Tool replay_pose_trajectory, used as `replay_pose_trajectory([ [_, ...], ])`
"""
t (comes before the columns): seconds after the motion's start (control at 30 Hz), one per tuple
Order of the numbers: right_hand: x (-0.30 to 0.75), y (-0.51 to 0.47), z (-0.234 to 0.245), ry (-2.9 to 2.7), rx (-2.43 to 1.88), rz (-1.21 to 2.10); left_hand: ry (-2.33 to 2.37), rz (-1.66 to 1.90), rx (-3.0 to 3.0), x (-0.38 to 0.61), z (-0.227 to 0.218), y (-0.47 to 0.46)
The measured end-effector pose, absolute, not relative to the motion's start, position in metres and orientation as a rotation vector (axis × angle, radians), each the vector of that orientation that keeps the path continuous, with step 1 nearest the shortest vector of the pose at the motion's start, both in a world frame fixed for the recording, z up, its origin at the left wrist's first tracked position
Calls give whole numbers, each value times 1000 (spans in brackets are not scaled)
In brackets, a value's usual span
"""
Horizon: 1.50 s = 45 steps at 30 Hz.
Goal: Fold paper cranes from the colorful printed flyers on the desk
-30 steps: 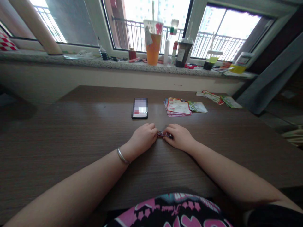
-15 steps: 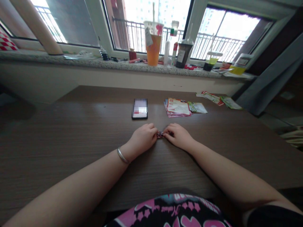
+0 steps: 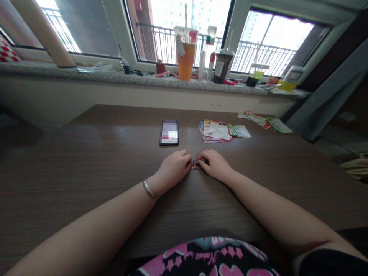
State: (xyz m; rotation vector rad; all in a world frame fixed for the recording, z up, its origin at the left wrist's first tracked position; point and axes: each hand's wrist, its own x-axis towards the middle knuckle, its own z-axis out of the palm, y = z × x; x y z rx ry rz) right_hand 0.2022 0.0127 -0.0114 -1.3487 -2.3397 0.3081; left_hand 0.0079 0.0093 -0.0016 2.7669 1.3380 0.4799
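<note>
Both my hands rest knuckles-up on the brown wooden table (image 3: 86, 161), fingertips meeting in the middle. My left hand (image 3: 172, 168), with a silver bangle at the wrist, and my right hand (image 3: 215, 165) pinch a small folded piece of red and dark printed paper (image 3: 196, 165) between them. Only a sliver of the paper shows between the fingers. Both hands have their fingers curled closed on it.
A phone (image 3: 169, 132) lies face up beyond my hands. A stack of printed leaflets (image 3: 216, 130) lies to its right, with more leaflets (image 3: 264, 120) at the far right edge. The window sill (image 3: 115, 76) holds an orange drink cup (image 3: 186, 51), a dark drink cup (image 3: 222, 63) and bottles.
My right hand has slid a little leftward towards my left hand, so less of the folded paper shows between them now. My left hand stays in place.
</note>
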Motion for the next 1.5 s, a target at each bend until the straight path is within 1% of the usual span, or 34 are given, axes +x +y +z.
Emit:
replay_pose_trajectory([
  [0.6,200,17,-13,-2298,-1431,302,1347,498,2736,9,-3,8],
  [1.07,204,18,-20,-2309,-1326,270,1324,576,2726,9,-8,11],
  [1.5,206,9,-12,-2355,-1200,323,1240,603,2720,7,-7,10],
])
